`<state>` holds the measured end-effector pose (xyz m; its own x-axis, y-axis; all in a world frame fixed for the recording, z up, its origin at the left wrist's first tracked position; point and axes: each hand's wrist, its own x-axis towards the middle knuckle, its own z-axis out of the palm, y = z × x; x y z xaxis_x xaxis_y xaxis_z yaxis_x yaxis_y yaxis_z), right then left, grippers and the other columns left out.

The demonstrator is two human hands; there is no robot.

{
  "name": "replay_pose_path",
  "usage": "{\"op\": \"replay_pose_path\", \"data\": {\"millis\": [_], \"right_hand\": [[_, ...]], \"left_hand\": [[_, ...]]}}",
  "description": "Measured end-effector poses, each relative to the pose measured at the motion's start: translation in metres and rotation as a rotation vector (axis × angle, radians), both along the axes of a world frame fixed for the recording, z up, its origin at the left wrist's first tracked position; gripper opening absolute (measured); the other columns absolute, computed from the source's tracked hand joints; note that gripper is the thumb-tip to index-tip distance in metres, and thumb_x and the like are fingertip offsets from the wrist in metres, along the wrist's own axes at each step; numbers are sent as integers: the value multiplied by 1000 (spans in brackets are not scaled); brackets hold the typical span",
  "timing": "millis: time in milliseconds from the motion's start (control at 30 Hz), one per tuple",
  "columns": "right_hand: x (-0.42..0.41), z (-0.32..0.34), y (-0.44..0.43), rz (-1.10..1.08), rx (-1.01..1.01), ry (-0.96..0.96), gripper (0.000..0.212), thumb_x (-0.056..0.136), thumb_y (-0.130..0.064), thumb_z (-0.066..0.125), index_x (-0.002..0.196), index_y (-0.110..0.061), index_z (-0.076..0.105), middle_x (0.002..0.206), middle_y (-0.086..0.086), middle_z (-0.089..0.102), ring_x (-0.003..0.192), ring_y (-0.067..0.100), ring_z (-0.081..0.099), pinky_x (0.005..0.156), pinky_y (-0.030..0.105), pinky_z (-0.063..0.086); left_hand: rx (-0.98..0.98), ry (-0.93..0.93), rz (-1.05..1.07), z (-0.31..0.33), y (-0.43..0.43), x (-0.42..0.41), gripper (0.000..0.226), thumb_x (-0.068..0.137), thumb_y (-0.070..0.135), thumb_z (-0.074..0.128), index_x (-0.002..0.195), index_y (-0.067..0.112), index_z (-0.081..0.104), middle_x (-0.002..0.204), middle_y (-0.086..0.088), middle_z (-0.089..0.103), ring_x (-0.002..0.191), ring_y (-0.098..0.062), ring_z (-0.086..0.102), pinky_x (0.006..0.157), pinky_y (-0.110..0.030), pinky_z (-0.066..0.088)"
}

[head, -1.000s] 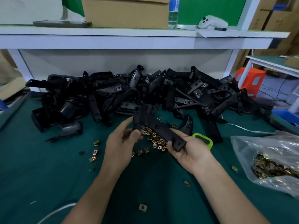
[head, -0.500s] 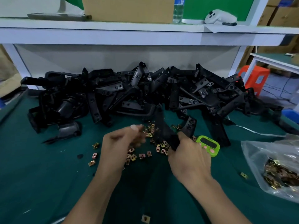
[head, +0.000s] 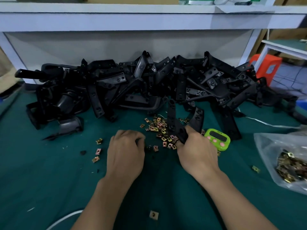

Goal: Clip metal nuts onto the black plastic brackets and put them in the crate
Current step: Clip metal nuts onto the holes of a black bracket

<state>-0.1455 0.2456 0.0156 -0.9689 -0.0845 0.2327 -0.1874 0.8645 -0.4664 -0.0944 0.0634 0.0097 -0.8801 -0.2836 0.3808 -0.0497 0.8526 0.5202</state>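
head view: the right grip (head: 197,155), a bare hand, is clasping the lower end of a black bracket (head: 172,117) with fingers and thumb curled tight round it. the bracket is standing up out of the fist and leaning slightly left, over the right edge of the loose heap of nuts (head: 160,128). the left grip (head: 124,153) is resting knuckles-up on the green bench (head: 49,180) just left of the heap, fingers curled downward. its fingertips are lying out of sight under the hand, so i cannot tell whether it is pinching a nut. a green timer (head: 217,139) is lying just right of the heap, beside the right grip. a few stray nuts (head: 98,151) are lying left of the heap, beyond the left grip, and a single nut (head: 153,214) is sitting well nearer than the heap, between the forearms. behind the heap a big pile of brackets (head: 149,83) is sprawling across the back of the bench. well right of the heap a clear bag (head: 269,146) is holding more nuts.
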Motion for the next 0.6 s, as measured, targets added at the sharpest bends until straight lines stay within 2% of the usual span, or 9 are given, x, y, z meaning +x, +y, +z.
{"op": "replay_pose_path", "data": {"millis": [67,133,233,400,500,600], "right_hand": [[0,0,0,-11,-16,-3,11,92,-32,63,100,-30,55,71,-5,63,61,24,51,58,35,45],[0,-1,0,-8,-19,-4,10,92,-32,62,99,-30,55,71,-4,64,62,25,51,60,36,48],[0,-1,1,-4,-20,-7,10,91,-32,62,99,-30,55,71,-4,64,64,26,54,61,37,51],[0,0,2,10,-36,-13,13,91,-32,63,103,-32,57,71,-6,65,68,26,62,61,38,52],[0,1,3,8,-48,-25,13,90,-32,63,102,-32,58,71,-8,65,68,25,62,61,38,53],[1,1,3,12,-38,-25,14,89,-30,66,100,-31,56,71,-7,64,69,26,63,63,40,55]], "left_hand": [[29,38,-110,3,7,1,25,94,20,66,117,25,74,119,14,69,119,-7,49,103,-24,35],[8,-12,-245,2,21,0,34,95,26,66,129,26,68,132,14,64,127,-8,45,112,-29,35],[-89,-138,-298,-5,36,-4,38,98,33,60,136,29,62,141,13,55,128,-13,46,113,-33,35],[-44,-88,-244,-5,29,-10,15,96,16,65,106,18,76,105,5,68,101,-19,59,92,-36,45],[13,-18,-163,-2,29,-5,12,98,22,64,96,20,77,91,7,72,88,-19,63,85,-41,48],[301,89,7,5,25,1,22,99,41,50,91,37,70,79,19,73,73,-3,68,68,-30,55]]}}
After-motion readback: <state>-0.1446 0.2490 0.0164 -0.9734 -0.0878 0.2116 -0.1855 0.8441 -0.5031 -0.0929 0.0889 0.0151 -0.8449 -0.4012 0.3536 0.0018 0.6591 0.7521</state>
